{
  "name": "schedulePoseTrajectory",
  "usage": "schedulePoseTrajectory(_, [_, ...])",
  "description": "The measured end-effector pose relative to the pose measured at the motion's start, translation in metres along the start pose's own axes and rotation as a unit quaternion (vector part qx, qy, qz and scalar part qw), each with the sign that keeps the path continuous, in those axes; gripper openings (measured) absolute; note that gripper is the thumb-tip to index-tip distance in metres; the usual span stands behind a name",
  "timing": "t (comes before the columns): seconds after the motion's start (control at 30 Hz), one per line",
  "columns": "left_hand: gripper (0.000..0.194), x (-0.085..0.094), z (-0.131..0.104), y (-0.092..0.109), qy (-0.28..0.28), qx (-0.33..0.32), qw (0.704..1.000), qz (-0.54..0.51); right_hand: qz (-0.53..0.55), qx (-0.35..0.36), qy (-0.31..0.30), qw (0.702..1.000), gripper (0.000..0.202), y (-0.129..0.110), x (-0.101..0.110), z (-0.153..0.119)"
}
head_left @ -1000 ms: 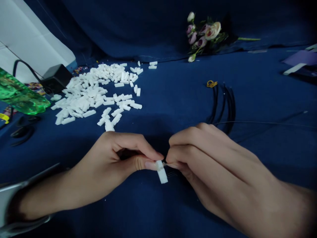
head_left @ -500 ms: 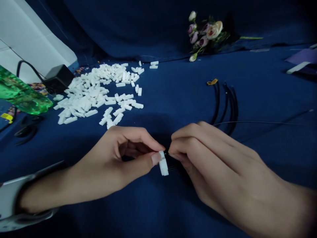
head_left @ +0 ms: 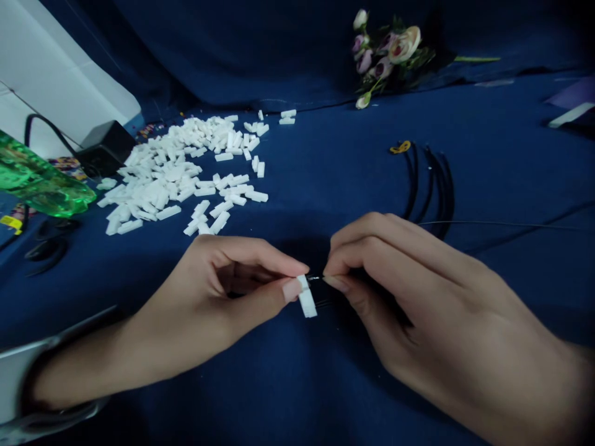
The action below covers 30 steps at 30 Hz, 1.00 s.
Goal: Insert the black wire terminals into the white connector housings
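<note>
My left hand (head_left: 223, 303) pinches a small white plastic connector housing (head_left: 307, 302) between thumb and forefinger. The housing is tilted, its lower end pointing down and slightly right. Opposite it, my right hand (head_left: 418, 310) is closed in a pinch on a thin dark wire, mostly hidden by the fingers. The wire's metal tip (head_left: 315, 278) pokes out to the left, at the upper right side of the housing. Whether the tip is inside the housing or only beside it, I cannot tell. A few more dark wires (head_left: 323, 303) show faintly behind the housing's lower part.
A heap of white connector housings (head_left: 171, 167) spreads over the blue cloth at left. Beyond lie a green bottle (head_left: 46, 179) and a black box (head_left: 106, 148). Black cables (head_left: 432, 186) curve behind my right hand; artificial flowers (head_left: 390, 52) lie at the back.
My right hand has shifted slightly right and up, widening the gap to the housing. More of the wire's metal tip shows between the hands. My left hand keeps its pinch.
</note>
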State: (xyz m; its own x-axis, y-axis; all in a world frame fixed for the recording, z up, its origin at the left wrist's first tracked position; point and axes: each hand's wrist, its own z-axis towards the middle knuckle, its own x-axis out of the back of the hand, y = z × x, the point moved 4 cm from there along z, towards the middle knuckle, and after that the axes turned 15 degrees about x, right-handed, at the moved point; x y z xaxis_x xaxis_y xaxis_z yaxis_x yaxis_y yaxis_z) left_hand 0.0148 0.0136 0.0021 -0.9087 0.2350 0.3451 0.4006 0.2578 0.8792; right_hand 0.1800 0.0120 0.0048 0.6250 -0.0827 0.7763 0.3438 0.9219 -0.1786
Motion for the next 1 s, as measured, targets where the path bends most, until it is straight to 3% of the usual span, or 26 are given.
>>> schedulePoseTrajectory(0.13, [0.020, -0.002, 0.001, -0.001, -0.013, 0.023, 0.999, -0.036, 0.008, -0.002, -0.009, 1.000, 0.020, -0.001, -0.002, -0.001])
schedulePoseTrajectory(0.47, [0.013, -0.003, -0.001, 0.002, -0.013, 0.020, 1.000, -0.009, -0.039, 0.063, -0.037, 0.997, 0.018, -0.004, -0.001, 0.000])
schedulePoseTrajectory(0.8, [0.002, -0.004, 0.000, -0.002, -0.038, 0.030, 0.999, -0.019, -0.059, 0.075, -0.042, 0.995, 0.018, -0.008, -0.001, 0.005])
schedulePoseTrajectory(0.9, [0.002, -0.005, -0.001, -0.006, -0.040, -0.002, 0.999, 0.007, -0.068, 0.068, -0.051, 0.994, 0.026, -0.010, 0.000, 0.007])
schedulePoseTrajectory(1.0, [0.006, -0.002, 0.003, -0.022, -0.014, -0.096, 0.994, 0.049, -0.085, 0.081, -0.077, 0.990, 0.033, -0.013, -0.001, 0.007])
